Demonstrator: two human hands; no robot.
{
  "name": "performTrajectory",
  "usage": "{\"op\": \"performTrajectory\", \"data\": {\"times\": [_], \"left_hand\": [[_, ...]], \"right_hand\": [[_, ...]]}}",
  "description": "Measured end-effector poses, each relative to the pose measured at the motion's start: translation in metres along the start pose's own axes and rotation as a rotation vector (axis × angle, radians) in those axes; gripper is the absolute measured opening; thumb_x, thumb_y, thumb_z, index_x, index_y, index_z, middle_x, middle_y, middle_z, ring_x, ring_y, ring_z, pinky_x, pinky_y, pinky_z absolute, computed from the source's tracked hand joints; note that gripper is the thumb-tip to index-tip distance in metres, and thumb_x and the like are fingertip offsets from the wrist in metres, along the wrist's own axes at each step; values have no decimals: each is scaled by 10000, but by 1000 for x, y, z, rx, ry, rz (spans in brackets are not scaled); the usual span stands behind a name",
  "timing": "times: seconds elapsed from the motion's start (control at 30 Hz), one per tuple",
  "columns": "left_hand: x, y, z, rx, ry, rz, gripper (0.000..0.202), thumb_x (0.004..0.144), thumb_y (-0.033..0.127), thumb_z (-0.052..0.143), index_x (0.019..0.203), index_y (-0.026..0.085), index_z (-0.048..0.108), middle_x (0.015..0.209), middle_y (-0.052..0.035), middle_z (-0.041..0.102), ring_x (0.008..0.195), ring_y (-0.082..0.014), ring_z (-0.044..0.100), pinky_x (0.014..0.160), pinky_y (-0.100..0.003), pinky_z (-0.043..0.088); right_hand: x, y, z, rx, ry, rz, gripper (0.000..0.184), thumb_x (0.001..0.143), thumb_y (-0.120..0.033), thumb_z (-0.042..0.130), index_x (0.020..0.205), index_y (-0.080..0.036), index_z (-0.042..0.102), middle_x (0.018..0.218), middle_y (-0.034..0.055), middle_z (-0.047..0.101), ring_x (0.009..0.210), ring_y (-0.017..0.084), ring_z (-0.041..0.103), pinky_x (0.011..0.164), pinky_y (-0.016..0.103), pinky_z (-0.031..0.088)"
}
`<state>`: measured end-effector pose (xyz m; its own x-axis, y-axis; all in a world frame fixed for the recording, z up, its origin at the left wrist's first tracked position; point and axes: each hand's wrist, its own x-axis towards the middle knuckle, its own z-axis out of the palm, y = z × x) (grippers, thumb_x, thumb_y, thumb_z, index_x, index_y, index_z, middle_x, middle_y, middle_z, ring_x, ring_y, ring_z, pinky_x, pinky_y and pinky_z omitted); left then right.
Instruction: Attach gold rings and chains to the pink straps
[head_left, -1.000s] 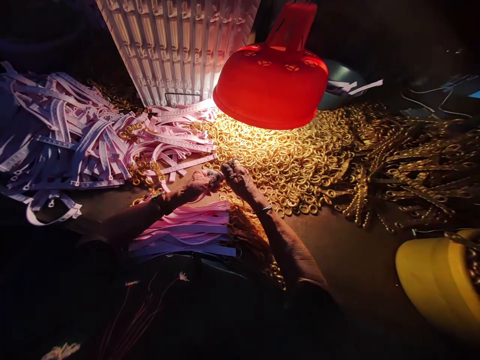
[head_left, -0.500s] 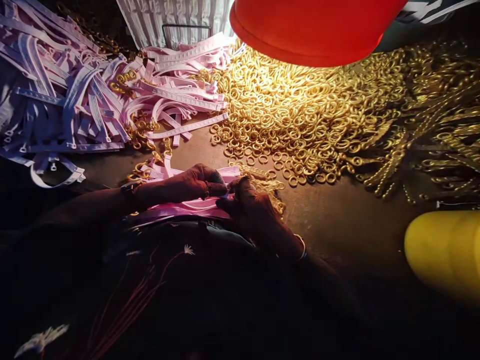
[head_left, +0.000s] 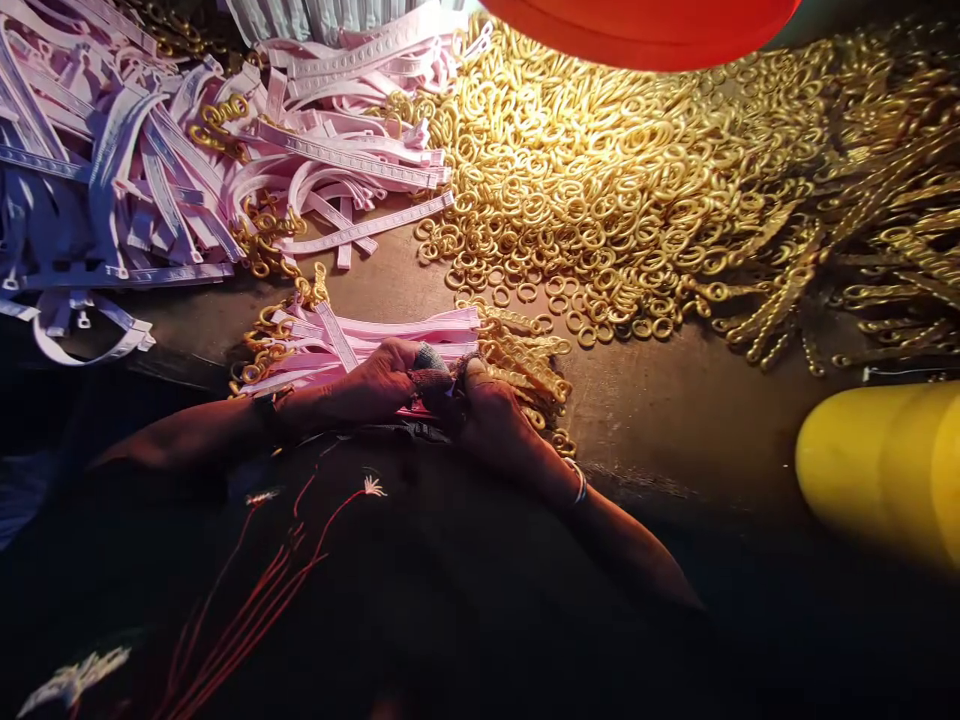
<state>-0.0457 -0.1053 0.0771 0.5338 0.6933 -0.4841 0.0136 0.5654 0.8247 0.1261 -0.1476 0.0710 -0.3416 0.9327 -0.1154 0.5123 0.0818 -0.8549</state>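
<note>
Where the two hands meet at the near middle of the dark table [head_left: 660,430], the left hand [head_left: 371,385] and the right hand [head_left: 487,425] are both curled closed, their fingertips pinched together on something small that their grip hides, above a bundle of pink perforated plastic strips [head_left: 375,340]. Short gold-coloured chain pieces [head_left: 521,365] lie fanned at the bundle's right end, and more gold links [head_left: 259,350] spill from its left. The strips look light and limp, likely to bend and slide over one another, so they seem best held flat near one end; the links should feel stiffer but slip about loosely. A grey wrap [head_left: 430,356] covers one fingertip. Farther out, pink-and-lilac strips [head_left: 127,170] lie piled far left, a heap of gold rings [head_left: 585,180] spreads far centre beneath a red lampshade [head_left: 637,25], and a yellow container [head_left: 881,470] sits right.
</note>
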Motion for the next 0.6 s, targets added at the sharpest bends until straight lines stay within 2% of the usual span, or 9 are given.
{"op": "performTrajectory", "data": {"times": [0.17, 0.3, 0.37, 0.4, 0.5, 0.6], "left_hand": [[5, -6, 0, 34, -5, -42, 380, 639, 390, 805, 606, 103, 557, 572, 6, 531, 543, -83, 468, 510, -201, 378], [6, 5, -6, 171, -112, 10, 382, 745, 455, 701, 651, 109, 571, 591, 3, 527, 549, -77, 449, 529, -208, 376], [9, 17, -17, 363, -146, 60, 344, 797, 438, 639, 715, 105, 610, 613, -8, 544, 556, -82, 452, 540, -215, 373], [12, 23, -25, 487, -127, 102, 320, 806, 419, 623, 759, 102, 629, 637, -17, 561, 572, -89, 467, 555, -220, 379], [22, 41, -52, 934, 50, 214, 297, 788, 384, 639, 880, 102, 656, 732, -45, 608, 682, -132, 534, 658, -251, 416], [31, 46, -73, 1360, 153, 135, 342, 807, 421, 623, 918, 100, 662, 798, -79, 619, 783, -190, 569, 756, -293, 422]], "right_hand": [[8, 4, -4, -95, -88, -65, 221, 870, -333, 548, 788, -196, 395, 664, -13, 510, 545, 80, 363, 527, 233, 265], [10, 1, -18, -223, -130, -112, 236, 913, -380, 518, 814, -168, 490, 660, 6, 535, 555, 90, 394, 548, 244, 251], [11, 0, -25, -317, -109, -83, 302, 940, -454, 497, 899, -158, 540, 656, 11, 547, 555, 104, 421, 552, 246, 254], [12, 1, -27, -358, -77, -71, 338, 951, -482, 480, 965, -153, 555, 666, 17, 562, 557, 113, 439, 555, 247, 261], [20, 9, -28, -484, 73, -41, 397, 982, -478, 425, 1129, -134, 559, 745, 64, 620, 633, 159, 528, 602, 257, 318], [36, 23, -22, -640, 190, 10, 348, 976, -422, 441, 1045, -129, 617, 814, 122, 648, 808, 219, 578, 726, 296, 379]]}}
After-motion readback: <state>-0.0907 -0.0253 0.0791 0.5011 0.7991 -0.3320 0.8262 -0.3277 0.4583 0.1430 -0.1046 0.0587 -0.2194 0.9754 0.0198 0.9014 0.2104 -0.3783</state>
